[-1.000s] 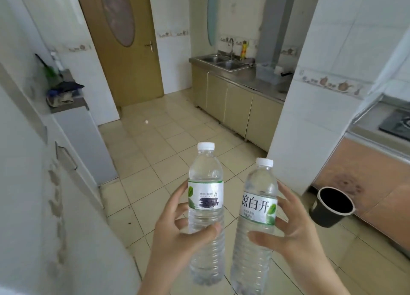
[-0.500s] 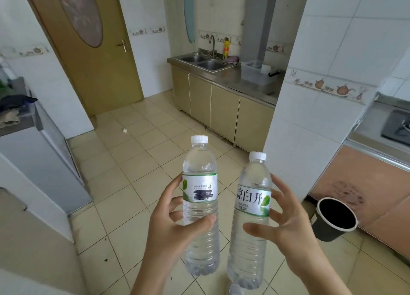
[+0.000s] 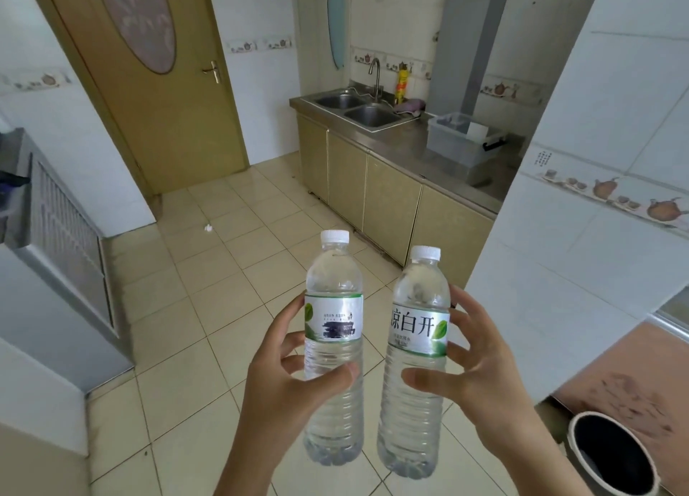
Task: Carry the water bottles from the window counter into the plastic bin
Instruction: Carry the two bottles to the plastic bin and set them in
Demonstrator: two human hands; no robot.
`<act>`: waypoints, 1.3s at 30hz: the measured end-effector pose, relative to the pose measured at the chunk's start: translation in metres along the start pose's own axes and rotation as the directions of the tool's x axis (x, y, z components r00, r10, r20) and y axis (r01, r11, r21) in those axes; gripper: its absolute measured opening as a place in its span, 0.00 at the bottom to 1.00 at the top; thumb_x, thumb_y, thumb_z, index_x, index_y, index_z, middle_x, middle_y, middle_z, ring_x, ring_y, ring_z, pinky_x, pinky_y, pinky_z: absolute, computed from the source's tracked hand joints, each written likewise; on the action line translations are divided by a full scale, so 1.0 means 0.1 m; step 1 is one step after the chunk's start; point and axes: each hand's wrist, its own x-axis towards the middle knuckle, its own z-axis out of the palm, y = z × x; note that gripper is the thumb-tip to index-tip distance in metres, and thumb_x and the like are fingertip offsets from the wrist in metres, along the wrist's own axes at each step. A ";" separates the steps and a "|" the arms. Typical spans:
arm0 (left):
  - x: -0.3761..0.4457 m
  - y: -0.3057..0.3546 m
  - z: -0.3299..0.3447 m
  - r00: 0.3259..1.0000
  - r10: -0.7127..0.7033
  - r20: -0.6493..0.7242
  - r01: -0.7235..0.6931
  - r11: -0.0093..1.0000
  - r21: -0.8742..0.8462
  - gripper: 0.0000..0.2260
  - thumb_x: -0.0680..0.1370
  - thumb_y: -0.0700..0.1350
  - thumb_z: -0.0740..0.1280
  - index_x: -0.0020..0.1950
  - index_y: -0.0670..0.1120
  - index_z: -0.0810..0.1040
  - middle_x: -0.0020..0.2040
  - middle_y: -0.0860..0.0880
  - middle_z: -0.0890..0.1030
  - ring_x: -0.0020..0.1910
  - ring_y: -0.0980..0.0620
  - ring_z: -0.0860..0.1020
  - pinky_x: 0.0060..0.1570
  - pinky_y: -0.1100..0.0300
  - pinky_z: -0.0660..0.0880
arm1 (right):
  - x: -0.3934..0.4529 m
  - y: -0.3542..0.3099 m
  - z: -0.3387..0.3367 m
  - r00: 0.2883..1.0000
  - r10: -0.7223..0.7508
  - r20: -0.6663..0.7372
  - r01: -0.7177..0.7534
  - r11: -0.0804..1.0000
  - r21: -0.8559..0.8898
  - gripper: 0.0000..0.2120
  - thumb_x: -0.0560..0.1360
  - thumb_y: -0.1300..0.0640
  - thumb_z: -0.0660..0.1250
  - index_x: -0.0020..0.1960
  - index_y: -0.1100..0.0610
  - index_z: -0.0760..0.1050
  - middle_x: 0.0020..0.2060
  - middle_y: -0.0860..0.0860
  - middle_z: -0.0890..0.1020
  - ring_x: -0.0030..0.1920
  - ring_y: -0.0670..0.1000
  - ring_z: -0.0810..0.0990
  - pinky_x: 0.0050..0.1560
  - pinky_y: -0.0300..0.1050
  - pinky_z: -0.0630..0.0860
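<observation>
I hold two clear water bottles upright in front of me above the tiled floor. My left hand (image 3: 287,380) grips the left bottle (image 3: 333,309), which has a white cap and a green-white label. My right hand (image 3: 473,361) grips the right bottle (image 3: 419,301), labelled with large dark characters. The two bottles stand side by side, a small gap between them. A translucent plastic bin (image 3: 453,141) with a black latch sits on the steel counter ahead, right of the sink, partly hidden by the white tiled wall.
A double steel sink (image 3: 358,110) with a tap tops yellow-green cabinets (image 3: 373,190). A wooden door (image 3: 156,78) stands shut at the back left. A white tiled wall corner (image 3: 559,234) juts in on the right, a dark bucket (image 3: 615,454) at its foot. A grey cabinet (image 3: 63,253) lines the left.
The view has swung right and moved forward into the kitchen; the sink counter and bin are nearer and more central. Both hands keep their hold on the bottles.
</observation>
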 end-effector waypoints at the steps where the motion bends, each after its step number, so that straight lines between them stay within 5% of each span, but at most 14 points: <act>1: 0.08 0.02 0.02 1.000 0.003 0.008 -0.003 1.000 0.012 0.41 0.52 0.56 0.81 0.60 0.79 0.69 0.56 0.54 0.84 0.54 0.52 0.83 0.58 0.45 0.79 | 0.09 -0.01 0.01 1.000 -0.007 -0.002 0.007 1.000 -0.001 0.51 0.51 0.69 0.83 0.65 0.37 0.70 0.55 0.41 0.81 0.52 0.48 0.83 0.50 0.57 0.81; 10: 1.86 0.07 0.18 0.996 0.019 0.092 -0.022 0.999 0.025 0.40 0.51 0.57 0.81 0.58 0.80 0.70 0.56 0.55 0.84 0.54 0.52 0.83 0.58 0.45 0.79 | 1.67 0.05 0.24 0.994 -0.039 -0.098 0.037 0.999 -0.024 0.48 0.52 0.70 0.82 0.60 0.33 0.71 0.54 0.41 0.82 0.54 0.45 0.81 0.53 0.52 0.80; 16: 3.16 0.27 0.27 0.978 0.045 0.204 -0.061 0.995 0.073 0.40 0.53 0.56 0.81 0.59 0.80 0.69 0.56 0.54 0.84 0.54 0.52 0.83 0.58 0.43 0.79 | 2.67 -0.02 0.43 0.981 -0.022 -0.191 0.023 1.000 0.003 0.47 0.47 0.59 0.82 0.59 0.31 0.71 0.56 0.41 0.81 0.56 0.48 0.81 0.54 0.57 0.80; 21: 3.96 0.38 0.48 0.960 0.056 0.273 -0.076 0.995 0.060 0.40 0.53 0.56 0.81 0.60 0.78 0.70 0.56 0.54 0.84 0.53 0.52 0.84 0.57 0.44 0.80 | 3.33 -0.04 0.40 0.971 -0.007 -0.241 0.012 1.000 0.018 0.48 0.45 0.56 0.81 0.60 0.33 0.70 0.53 0.37 0.82 0.54 0.44 0.82 0.49 0.49 0.80; 26: 4.68 0.40 0.86 0.948 0.061 0.314 -0.092 0.992 0.085 0.41 0.53 0.58 0.81 0.60 0.79 0.68 0.57 0.55 0.84 0.55 0.51 0.83 0.58 0.45 0.79 | 4.04 0.02 0.19 0.959 0.002 -0.283 0.001 1.000 0.009 0.49 0.45 0.57 0.81 0.62 0.33 0.70 0.54 0.37 0.82 0.54 0.44 0.82 0.51 0.54 0.80; 31: 5.47 0.46 1.49 0.935 0.055 0.349 -0.095 0.991 0.098 0.41 0.52 0.59 0.81 0.60 0.80 0.68 0.59 0.55 0.81 0.57 0.53 0.81 0.60 0.48 0.78 | 4.88 0.20 -0.22 0.955 0.001 -0.297 0.001 1.000 0.009 0.51 0.49 0.64 0.83 0.66 0.37 0.70 0.58 0.45 0.81 0.54 0.53 0.83 0.50 0.60 0.81; 39: 6.73 0.70 2.59 0.911 0.032 0.410 -0.086 0.990 0.114 0.41 0.54 0.56 0.81 0.61 0.77 0.69 0.58 0.55 0.83 0.57 0.53 0.82 0.60 0.46 0.78 | 6.27 0.25 -1.02 0.935 0.027 -0.354 -0.022 1.000 0.019 0.51 0.52 0.73 0.81 0.66 0.40 0.69 0.54 0.43 0.82 0.50 0.46 0.83 0.41 0.46 0.82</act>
